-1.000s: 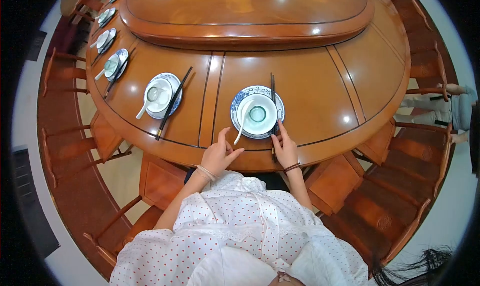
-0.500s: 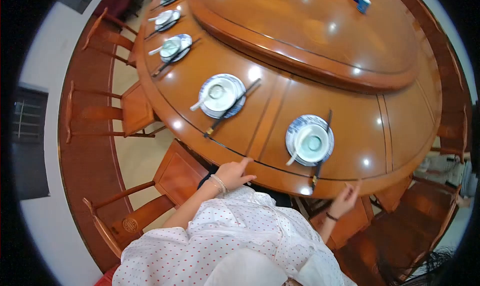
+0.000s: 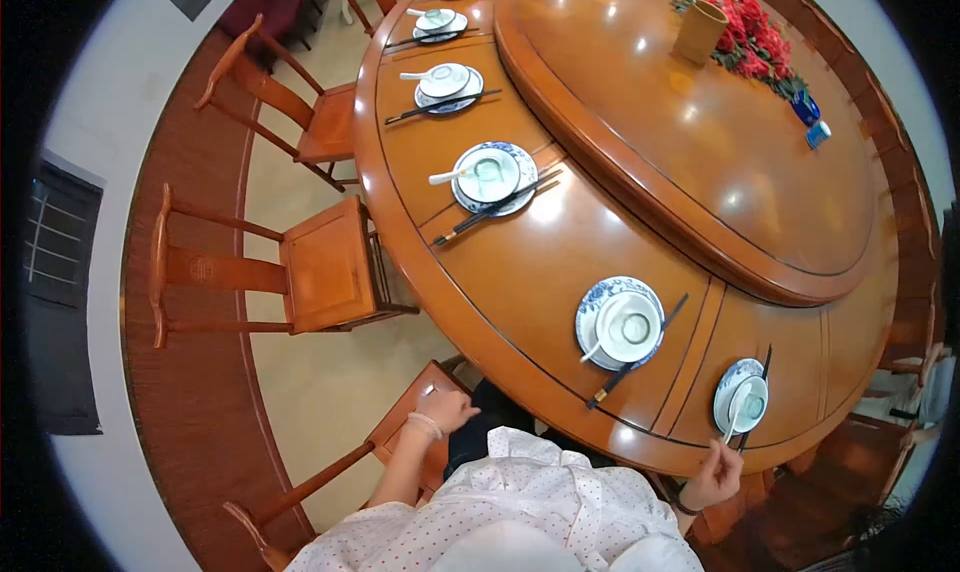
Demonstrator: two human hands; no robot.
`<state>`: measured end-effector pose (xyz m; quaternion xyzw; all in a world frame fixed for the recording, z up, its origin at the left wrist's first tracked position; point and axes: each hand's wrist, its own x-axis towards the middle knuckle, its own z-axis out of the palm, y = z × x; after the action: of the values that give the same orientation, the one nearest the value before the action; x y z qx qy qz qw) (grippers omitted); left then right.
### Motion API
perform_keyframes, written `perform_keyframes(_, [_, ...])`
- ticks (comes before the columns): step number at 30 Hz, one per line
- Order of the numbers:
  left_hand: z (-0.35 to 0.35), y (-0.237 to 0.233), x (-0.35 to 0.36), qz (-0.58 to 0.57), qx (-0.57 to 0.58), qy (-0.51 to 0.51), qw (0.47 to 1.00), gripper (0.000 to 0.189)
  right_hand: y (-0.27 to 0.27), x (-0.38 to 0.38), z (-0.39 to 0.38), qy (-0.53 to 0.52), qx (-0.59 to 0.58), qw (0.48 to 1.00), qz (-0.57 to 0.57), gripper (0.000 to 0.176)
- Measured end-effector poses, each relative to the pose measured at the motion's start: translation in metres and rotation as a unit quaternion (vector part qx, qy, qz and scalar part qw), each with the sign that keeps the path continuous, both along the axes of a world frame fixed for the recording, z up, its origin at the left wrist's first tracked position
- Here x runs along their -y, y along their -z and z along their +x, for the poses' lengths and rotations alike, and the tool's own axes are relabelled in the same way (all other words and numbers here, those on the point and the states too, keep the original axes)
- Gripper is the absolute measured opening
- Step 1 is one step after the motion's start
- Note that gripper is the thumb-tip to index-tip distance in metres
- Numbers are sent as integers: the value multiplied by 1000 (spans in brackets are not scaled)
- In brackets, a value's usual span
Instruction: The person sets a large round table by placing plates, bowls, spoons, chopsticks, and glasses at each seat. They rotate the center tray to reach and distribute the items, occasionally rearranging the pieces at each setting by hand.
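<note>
My left hand [image 3: 447,410] hangs over a wooden chair [image 3: 405,412] by the table edge, empty, its fingers loosely bent. At the lower right my right hand [image 3: 713,472] is right at the edge of the round table [image 3: 550,372], fingers slightly bent and nothing visible in them. Its fingertips overlap the lower end of a white spoon [image 3: 733,419] at the nearest setting. There a small bowl [image 3: 750,404] rests on a blue-and-white plate [image 3: 727,384], with dark chopsticks [image 3: 767,360] alongside. Left of it stands a similar bowl [image 3: 632,327] on a plate with black chopsticks [image 3: 640,355].
More settings, such as a bowl with a spoon [image 3: 490,176], follow the table's left side. A raised turntable [image 3: 690,132] carries red flowers [image 3: 752,37], a brown box [image 3: 700,30] and a blue-and-white cup [image 3: 819,134]. Wooden chairs [image 3: 325,262] stand along the left.
The view has turned left, so table and settings shift right and down, and the flowers come into sight. My left hand's outstretched fingers are now bent; my right hand overlaps a setting's spoon.
</note>
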<state>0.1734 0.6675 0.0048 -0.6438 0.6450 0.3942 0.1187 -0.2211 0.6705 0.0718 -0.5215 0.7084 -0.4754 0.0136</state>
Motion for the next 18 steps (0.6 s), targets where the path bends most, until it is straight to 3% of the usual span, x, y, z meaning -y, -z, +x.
perform_keyframes(2, [31, 11, -2, 29, 29, -7, 999, 39, -7, 6, 19, -49, 44, 997, 51, 15])
perform_keyframes(6, [36, -12, 21, 53, 29, -4, 998, 43, -22, 24, 48, -46, 98, 992, 64, 20])
perform_keyframes(8, [30, 2, 17, -4, 20, -20, 1000, 43, -26, 34, 53, -47, 112, 989, 83, 23])
perform_keyframes(9, [25, 4, 16, -28, 18, -19, 999, 43, -20, 36, 47, -61, 90, 990, 90, 22])
perform_keyframes(13, [3, -26, -2, -67, 36, -83, 994, 38, -5, 54, 40, -100, 221, 967, 82, 12])
perform_keyframes(18, [7, -48, -44, -63, 104, -167, 978, 35, -8, 65, 30, -133, 293, 944, 77, 13])
